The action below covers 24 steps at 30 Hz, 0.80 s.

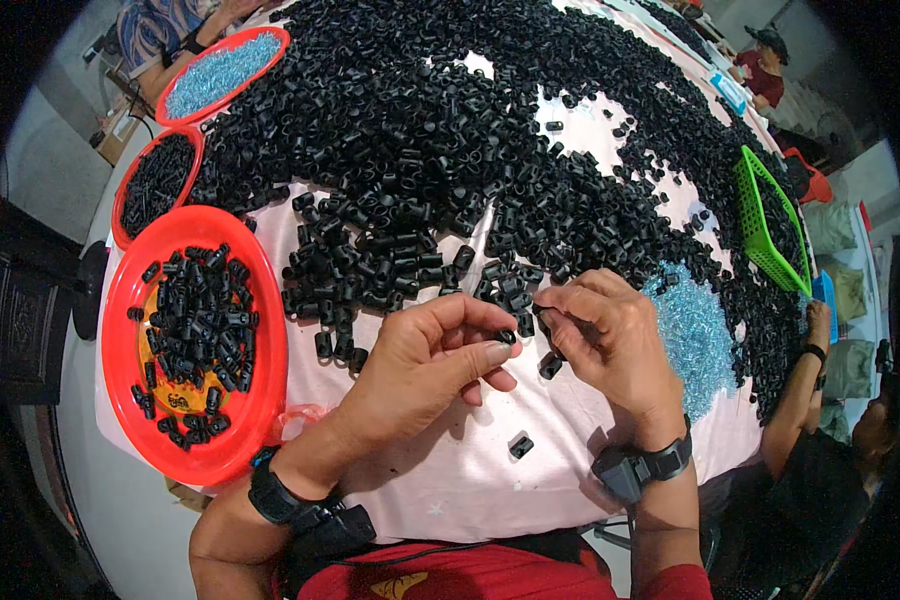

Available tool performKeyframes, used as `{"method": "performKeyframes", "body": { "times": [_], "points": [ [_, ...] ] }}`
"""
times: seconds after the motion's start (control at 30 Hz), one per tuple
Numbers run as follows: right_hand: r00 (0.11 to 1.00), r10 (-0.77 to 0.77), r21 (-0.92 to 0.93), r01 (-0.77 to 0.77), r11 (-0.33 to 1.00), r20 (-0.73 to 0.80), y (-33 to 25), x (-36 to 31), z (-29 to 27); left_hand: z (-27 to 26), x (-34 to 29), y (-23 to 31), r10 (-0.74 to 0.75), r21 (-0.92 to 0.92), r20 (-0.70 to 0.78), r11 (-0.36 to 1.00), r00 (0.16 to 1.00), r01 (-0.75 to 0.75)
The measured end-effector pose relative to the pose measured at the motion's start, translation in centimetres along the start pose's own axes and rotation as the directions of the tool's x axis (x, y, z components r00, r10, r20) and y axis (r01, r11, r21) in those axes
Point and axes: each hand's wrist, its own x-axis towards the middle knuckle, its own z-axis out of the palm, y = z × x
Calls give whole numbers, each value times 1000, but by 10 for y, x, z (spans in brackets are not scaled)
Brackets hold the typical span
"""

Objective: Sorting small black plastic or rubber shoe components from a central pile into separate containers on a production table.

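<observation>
My left hand (pixel 415 355) pinches a small black plastic piece (pixel 507 337) between thumb and index finger, its round end showing. Close by on the right, my right hand (pixel 615 340) has thumb and fingertips closed around a small dark part (pixel 542 309), mostly hidden by the fingers. A gap separates the two hands. Between and below them, loose black cylindrical pieces lie on the pale pink cloth (pixel 450 490), one of them (pixel 521 446) alone near the front. Just beyond my fingers begins a large heap of the same black pieces (pixel 400 150).
At left stands a red oval tray (pixel 270 400) of black pieces; behind it are red bowls of thin black parts (pixel 155 180) and clear bluish bits (pixel 225 75). Right of my hands lies a bluish pile (pixel 695 340), with a green basket (pixel 760 235) beyond. Other people sit around the table.
</observation>
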Motion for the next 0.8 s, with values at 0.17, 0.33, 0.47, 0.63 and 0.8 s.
{"method": "performKeyframes", "body": {
  "times": [0.17,0.33,0.47,0.63,0.8],
  "points": [
    [1000,-11,23,11,1000,-4,0,0,3,-4,2,-2,40,67,37,997,999,-42],
    [977,204,352,-168,921,-68,-10,-3,-1,0,0,-3,45,70,18,997,999,-46],
    [996,92,470,-79,879,-6,-18,-3,-4,4,-2,0,37,78,-9,996,999,-36],
    [1000,16,493,-4,870,-20,-20,-3,7,0,-1,-7,68,103,28,992,997,-70],
    [999,10,475,12,880,-44,-19,-3,7,3,-2,-2,56,107,12,993,998,-57]
  ]
}}
